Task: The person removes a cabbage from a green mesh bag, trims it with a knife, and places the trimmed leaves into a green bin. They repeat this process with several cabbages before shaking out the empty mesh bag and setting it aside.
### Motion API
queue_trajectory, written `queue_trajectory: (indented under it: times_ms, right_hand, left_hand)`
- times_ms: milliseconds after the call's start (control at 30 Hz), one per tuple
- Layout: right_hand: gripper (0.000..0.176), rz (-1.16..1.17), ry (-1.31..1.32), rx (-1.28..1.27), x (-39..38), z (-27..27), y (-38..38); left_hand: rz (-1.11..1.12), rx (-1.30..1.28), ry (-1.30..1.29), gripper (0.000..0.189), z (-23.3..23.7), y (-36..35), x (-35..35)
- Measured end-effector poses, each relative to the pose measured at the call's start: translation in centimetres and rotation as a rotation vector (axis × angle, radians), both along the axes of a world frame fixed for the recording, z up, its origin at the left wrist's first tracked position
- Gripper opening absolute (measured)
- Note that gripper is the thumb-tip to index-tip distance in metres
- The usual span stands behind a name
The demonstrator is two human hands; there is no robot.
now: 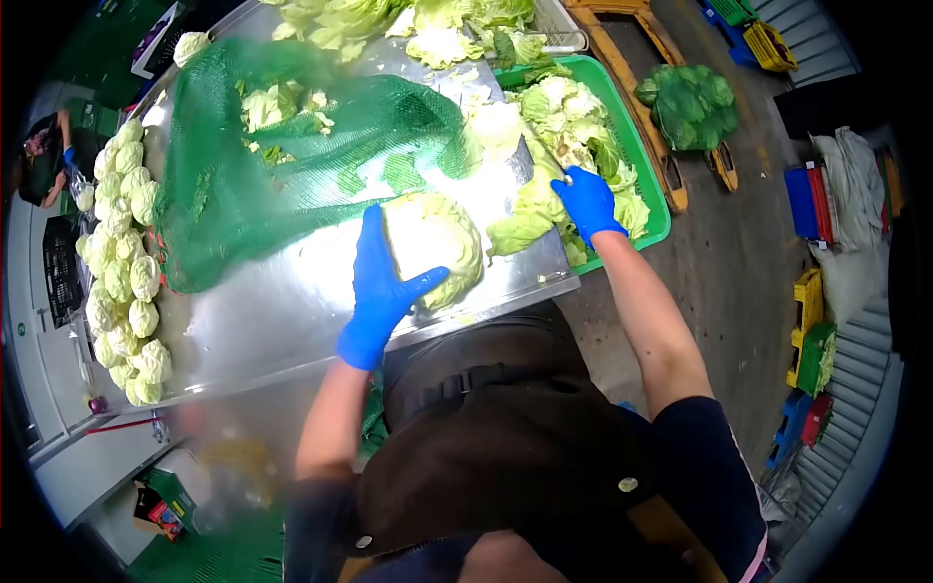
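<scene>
A pale green cabbage head (pixel 437 248) rests on the metal table near its front edge. My left hand (pixel 379 287), in a blue glove, holds the cabbage from its left side, thumb across the front and fingers along the back. My right hand (pixel 589 204), also gloved in blue, is over the near left side of a green crate (pixel 661 194) full of leaves. Its fingers are closed on the edge of a loose cabbage leaf (pixel 525 216) that lies across the table's right edge. The fingertips are partly hidden.
A green mesh net (pixel 224 185) spreads over the metal table (pixel 243 340). Many small cabbages (pixel 126 262) line the left edge. Leaves (pixel 437 44) are heaped at the back. Right of the crate, a filled net bag (pixel 688 107) sits on a yellow pallet jack (pixel 671 185). A person (pixel 44 155) stands far left.
</scene>
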State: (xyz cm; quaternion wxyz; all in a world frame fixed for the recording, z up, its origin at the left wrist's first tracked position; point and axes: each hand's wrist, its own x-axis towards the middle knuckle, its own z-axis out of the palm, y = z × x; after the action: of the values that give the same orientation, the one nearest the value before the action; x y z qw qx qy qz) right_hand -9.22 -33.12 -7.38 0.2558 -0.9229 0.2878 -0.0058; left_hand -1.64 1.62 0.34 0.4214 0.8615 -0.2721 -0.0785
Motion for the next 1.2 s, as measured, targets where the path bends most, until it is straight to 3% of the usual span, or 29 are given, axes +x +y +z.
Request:
queue_trajectory:
  times_ms: [33,67,133,167,200,233,333,400,467,500,533,567,633,667,767,833,900,967,1000,1033,1133,1200]
  right_hand:
    - [0.054,0.074,-0.053,-0.049,0.4,2.8,1.7]
    - [0.068,0.096,-0.282,0.017,1.0,4.5,4.1]
    - [0.077,0.242,-0.084,0.333,1.9,10.2,8.7]
    - [0.075,0.351,0.021,0.426,1.5,11.0,10.2]
    - [0.074,0.395,-0.09,0.371,0.7,8.7,11.1]
    - [0.074,0.313,0.062,0.467,0.7,10.9,11.4]
    - [0.07,0.324,0.013,0.379,-0.2,10.4,11.8]
    - [0.068,0.319,0.094,0.315,-0.1,10.8,12.2]
    - [0.064,0.386,0.09,0.285,0.7,7.6,10.6]
    - [0.064,0.415,0.089,0.274,1.2,6.2,9.7]
    - [0.062,0.336,0.349,0.419,2.6,8.1,8.3]
    - [0.061,0.187,0.342,0.373,2.4,6.6,7.3]
    - [0.062,0.356,0.257,0.352,1.1,-0.2,5.9]
    - [0.06,0.271,0.147,0.467,0.6,-0.1,6.7]
    - [0.056,0.095,0.279,0.644,-0.3,1.6,5.9]
    - [0.051,0.104,0.097,0.355,-0.8,2.0,4.9]
    - [0.055,0.071,-0.237,0.271,-0.2,7.0,7.2]
    - [0.065,0.242,-0.155,0.487,0.6,9.3,9.3]
    - [0.065,0.347,-0.012,0.428,0.6,10.3,10.3]
    - [0.065,0.428,-0.032,0.345,0.2,8.6,10.9]
    - [0.066,0.417,-0.069,0.342,0.0,8.2,11.1]
    - [0.067,0.419,-0.008,0.304,0.0,9.2,11.4]
  left_hand:
    - [-0.043,-0.014,0.029,0.125,0.3,-0.1,0.5]
    - [-0.128,0.018,0.065,0.126,0.9,-0.6,1.2]
    - [-0.184,0.178,-0.05,0.129,2.8,-1.8,0.7]
    - [-0.21,0.258,-0.108,0.13,3.2,-2.5,0.3]
    - [-0.142,0.228,-0.085,0.134,2.7,-2.5,-0.5]
    - [-0.041,0.19,-0.024,0.135,2.8,-2.6,-1.8]
    - [0.196,0.16,-0.022,0.137,1.6,-5.4,-4.1]
    - [0.172,0.167,-0.033,0.137,1.6,-5.5,-4.6]
    - [0.167,0.146,0.001,0.136,1.7,-5.8,-4.9]
    - [0.141,0.198,-0.034,0.135,1.8,-6.0,-5.3]
    - [0.12,0.242,-0.075,0.135,1.9,-6.5,-5.5]
    - [0.102,0.277,-0.121,0.134,2.0,-7.0,-5.5]
    - [0.038,0.271,-0.164,0.132,2.5,-6.9,-5.7]
    - [0.024,0.249,-0.173,0.131,2.1,-6.2,-5.7]
    - [-0.086,0.129,-0.134,0.13,2.0,-3.6,-4.1]
    - [-0.2,0.04,-0.069,0.13,1.8,-1.9,-1.8]
    - [-0.326,0.149,-0.1,0.129,2.3,-1.4,0.1]
    - [-0.411,0.263,-0.116,0.127,4.1,-1.9,1.1]
    - [-0.348,0.224,-0.012,0.126,4.8,-1.9,0.7]
    - [-0.236,0.215,-0.02,0.126,4.6,-1.8,-0.3]
    - [0.108,0.148,0.034,0.127,1.5,-2.6,-3.8]
    - [0.181,0.185,0.019,0.127,2.2,-4.4,-4.0]
